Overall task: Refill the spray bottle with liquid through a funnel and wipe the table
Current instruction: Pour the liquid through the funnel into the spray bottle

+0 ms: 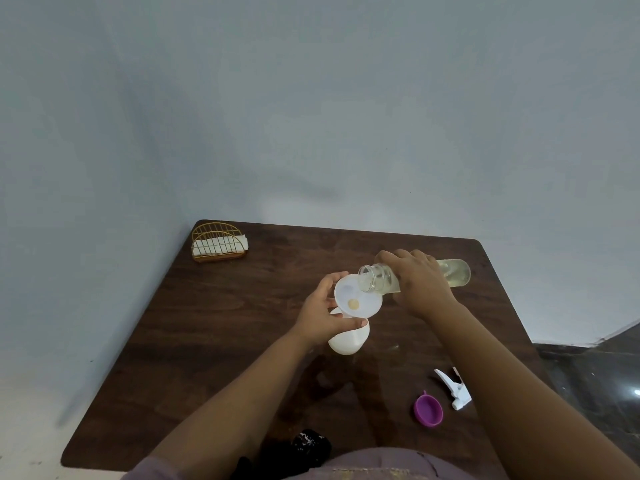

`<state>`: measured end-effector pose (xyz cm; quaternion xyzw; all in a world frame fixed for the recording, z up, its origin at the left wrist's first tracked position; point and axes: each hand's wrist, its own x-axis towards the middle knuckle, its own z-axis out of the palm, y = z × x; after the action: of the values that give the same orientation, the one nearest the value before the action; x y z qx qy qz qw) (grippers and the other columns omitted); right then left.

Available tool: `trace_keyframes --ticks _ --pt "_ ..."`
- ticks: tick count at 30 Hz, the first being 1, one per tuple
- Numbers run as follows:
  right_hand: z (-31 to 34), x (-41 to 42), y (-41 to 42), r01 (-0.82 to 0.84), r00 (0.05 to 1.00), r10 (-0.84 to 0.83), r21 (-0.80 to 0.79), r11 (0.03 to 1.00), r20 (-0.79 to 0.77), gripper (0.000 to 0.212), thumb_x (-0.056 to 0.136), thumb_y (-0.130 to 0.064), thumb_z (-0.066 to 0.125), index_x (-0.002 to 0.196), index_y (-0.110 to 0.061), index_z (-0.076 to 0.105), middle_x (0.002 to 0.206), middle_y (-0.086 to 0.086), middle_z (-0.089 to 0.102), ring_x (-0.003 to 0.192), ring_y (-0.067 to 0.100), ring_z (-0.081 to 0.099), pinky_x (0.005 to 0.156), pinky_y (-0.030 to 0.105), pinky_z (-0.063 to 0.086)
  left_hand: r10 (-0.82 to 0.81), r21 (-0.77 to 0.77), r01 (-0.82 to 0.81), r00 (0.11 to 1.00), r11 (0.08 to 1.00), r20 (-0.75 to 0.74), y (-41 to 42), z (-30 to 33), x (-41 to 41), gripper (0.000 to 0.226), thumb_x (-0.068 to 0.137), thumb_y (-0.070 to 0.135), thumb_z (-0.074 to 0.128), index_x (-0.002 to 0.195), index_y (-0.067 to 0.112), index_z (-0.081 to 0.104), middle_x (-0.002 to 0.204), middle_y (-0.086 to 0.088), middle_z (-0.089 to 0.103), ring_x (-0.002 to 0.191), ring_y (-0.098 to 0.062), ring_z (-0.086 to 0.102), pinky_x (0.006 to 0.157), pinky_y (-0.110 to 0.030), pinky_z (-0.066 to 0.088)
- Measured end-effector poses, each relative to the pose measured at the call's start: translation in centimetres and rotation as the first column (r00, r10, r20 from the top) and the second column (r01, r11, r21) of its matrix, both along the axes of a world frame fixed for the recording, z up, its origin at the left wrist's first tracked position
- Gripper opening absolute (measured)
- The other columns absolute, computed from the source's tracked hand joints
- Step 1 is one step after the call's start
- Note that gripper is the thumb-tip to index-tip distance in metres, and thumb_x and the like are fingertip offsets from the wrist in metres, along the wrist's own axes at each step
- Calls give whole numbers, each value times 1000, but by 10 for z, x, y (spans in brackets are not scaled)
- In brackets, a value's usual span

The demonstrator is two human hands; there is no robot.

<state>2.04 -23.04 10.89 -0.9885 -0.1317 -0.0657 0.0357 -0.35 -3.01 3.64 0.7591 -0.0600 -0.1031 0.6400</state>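
- While a white funnel [358, 296] sits in the neck of a white spray bottle [348, 336] near the middle of the dark wooden table [214, 327], a clear refill bottle [415, 277] lies tipped almost flat above it, its open threaded mouth over the funnel's rim.
- Pale yellowish liquid [457, 275] sits in the far end of the clear bottle, and a small yellowish spot shows at the funnel's centre.
- The left hand [320, 315] curls around the spray bottle's shoulder and the funnel's left edge, steadying both, thumb against the funnel's rim.
- The right hand [420, 282] grips the clear bottle from above, fingers wrapped over its middle.
- Both forearms reach in from the bottom of the view, bare to the elbow.
- The white trigger sprayer head [453, 389] lies on the table near the right front, partly hidden by the right forearm.
- Just left of it rests a purple cap [428, 409], open side up.
- At the table's far left corner stands a gold wire napkin holder [218, 245] with white napkins [221, 244] in it.
- A small dark patterned object [310, 445] sits at the table's near edge; what it is cannot be told.
- A pale blue-grey wall [311, 98] rises behind the table, and dark floor [595, 368] shows at the right.
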Motion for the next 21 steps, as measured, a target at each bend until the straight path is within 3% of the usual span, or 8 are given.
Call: trace_keyframes --ticks 6,21 --pt "0 0 0 -6 1000 6 -2 1000 0 51 72 -18 71 117 -31 51 97 -6 58 93 23 54 90 36 39 3 9 -3 1000 1000 -1 0 -1 0 81 62 22 92 124 48 46 125 20 56 110 -11 60 87 -31 58" --pt "1 -2 1 -14 1000 14 -5 1000 -11 49 74 -17 68 117 -31 51 100 -6 58 96 22 54 93 36 39 4 8 -4 1000 1000 -2 -1 0 -1 80 61 25 91 122 51 47 127 16 57 113 -16 60 92 -42 57"
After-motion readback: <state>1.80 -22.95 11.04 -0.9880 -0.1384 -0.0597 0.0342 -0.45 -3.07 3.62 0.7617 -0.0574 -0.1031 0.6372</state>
